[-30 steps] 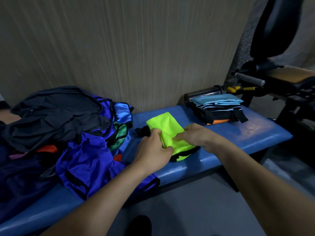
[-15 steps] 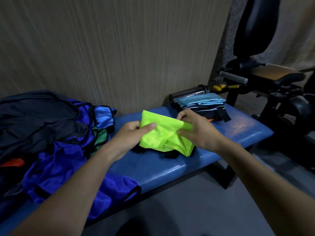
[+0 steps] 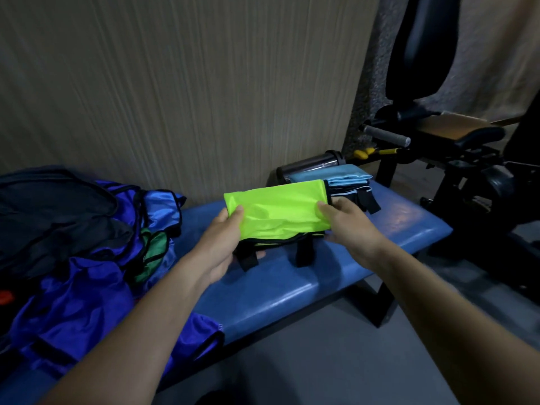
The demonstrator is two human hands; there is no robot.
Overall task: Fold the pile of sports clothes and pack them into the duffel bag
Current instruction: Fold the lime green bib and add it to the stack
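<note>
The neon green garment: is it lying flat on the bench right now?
No, the neon green garment is held up above the blue bench, gripped at one end by the left hand and at the other by the right hand.

Nothing here can be read: I see no words, logos, numbers or signs on anything.
</note>
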